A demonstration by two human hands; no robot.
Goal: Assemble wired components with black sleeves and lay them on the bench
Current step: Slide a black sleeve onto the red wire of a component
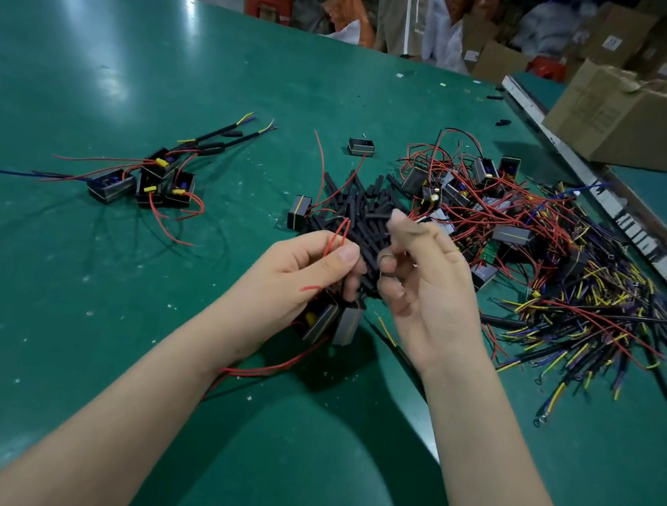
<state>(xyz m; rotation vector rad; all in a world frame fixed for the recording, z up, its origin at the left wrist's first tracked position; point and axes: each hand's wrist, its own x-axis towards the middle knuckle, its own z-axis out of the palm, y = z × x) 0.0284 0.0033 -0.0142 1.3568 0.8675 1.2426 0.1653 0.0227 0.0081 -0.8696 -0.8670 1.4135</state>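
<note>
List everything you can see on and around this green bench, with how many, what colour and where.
Bench: one, green, fills the view.
Finished assemblies: about four, black boxes with red wires and black sleeves, bench left.
Loose black sleeves: a pile, centre, beyond the hands.
Lone black box: one, behind the pile.
Unfinished components: a heap, red wires, centre right.
Wire leads: a heap, black, yellow and purple, far right.
Cardboard box: one, brown, top right.
Stools: two or more, red, on the floor behind.
Left hand: holds black components and a red wire.
Right hand: fingers curled; grip contents unclear.
</note>
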